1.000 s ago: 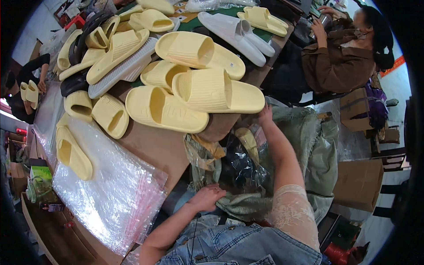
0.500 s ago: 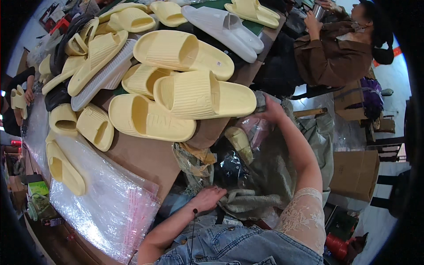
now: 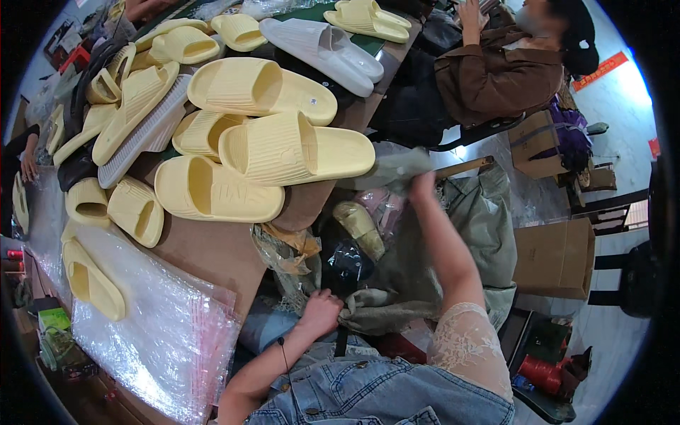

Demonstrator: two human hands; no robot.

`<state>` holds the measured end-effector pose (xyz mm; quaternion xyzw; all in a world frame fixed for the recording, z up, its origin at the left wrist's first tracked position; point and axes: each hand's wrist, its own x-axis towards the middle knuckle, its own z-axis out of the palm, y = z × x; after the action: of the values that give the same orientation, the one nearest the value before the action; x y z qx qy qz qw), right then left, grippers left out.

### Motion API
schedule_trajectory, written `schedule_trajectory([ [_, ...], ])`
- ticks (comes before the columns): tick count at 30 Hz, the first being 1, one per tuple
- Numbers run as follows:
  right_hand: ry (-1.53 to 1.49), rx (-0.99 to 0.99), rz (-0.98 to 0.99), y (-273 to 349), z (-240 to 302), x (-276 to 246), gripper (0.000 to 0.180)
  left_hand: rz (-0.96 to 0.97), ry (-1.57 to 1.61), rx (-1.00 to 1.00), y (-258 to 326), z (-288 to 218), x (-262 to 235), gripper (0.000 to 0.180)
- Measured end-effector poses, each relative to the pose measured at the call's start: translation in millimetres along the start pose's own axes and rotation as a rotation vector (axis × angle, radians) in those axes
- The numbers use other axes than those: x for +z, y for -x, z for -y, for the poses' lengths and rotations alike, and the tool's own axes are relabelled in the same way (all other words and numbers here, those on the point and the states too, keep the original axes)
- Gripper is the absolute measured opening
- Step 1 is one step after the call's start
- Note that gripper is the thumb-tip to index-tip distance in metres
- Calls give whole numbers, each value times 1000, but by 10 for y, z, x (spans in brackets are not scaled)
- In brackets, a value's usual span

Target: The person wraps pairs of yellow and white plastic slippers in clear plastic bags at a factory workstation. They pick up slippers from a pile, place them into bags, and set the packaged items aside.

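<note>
With my left hand (image 3: 323,312), fingers closed, I grip the rolled rim of a grey-green woven sack (image 3: 464,244). Over the sack's far side, my right hand (image 3: 423,185) is closed on a grey item (image 3: 397,167), smeared by motion, its kind unclear. This item lies beside the toe of a pale yellow slide slipper (image 3: 297,150). Inside the sack are a yellowish plastic-wrapped bundle (image 3: 360,229), a pink wrapped one (image 3: 384,210) and a black one (image 3: 346,263). Several more yellow slippers lie piled on the table.
White slippers (image 3: 326,53) lie at the table's back. Clear plastic bags (image 3: 156,333) are stacked front left, with one yellow slipper (image 3: 92,280) on top. A person in brown (image 3: 496,78) sits far right. A cardboard box (image 3: 554,258) stands right of the sack.
My right hand has shifted slightly left, and more of the grey item shows beside the slippers. The whole view has moved, sliding the table leftward. My left hand stays at the sack's rim.
</note>
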<state>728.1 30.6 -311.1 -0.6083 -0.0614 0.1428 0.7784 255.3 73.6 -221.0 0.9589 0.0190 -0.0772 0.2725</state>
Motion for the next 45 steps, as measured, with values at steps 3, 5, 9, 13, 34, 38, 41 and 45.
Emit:
schedule_trajectory([
  [3, -123, -393, 73, -122, 1852, 641, 24, -120, 145, -31, 66, -81, -279, 23],
  [5, 265, -804, 200, 177, 2936, 1118, 16, -253, 276, -7, 166, -192, -590, 25],
  [9, 348, -744, 397, 356, 3212, 1741, 16, -433, 483, 139, 300, -264, -1119, 31],
  [13, 51, -151, 568, 322, 2566, 1716, 29, -229, 485, -21, 396, -8, -652, 40],
  [34, 1401, 229, 189, 746, -930, 22, 50, 114, 338, -128, -2, -47, -193, 41],
  [38, 1227, 124, 142, 807, -618, 317, 58, 64, 249, -158, -147, -62, -31, 47],
  [41, 1147, 5, 65, 661, -1198, -427, 60, 58, 148, -108, -89, -148, 37, 42],
  [45, 1069, 290, 274, 888, -1654, -768, 50, 108, -100, -51, -82, -96, 310, 20],
])
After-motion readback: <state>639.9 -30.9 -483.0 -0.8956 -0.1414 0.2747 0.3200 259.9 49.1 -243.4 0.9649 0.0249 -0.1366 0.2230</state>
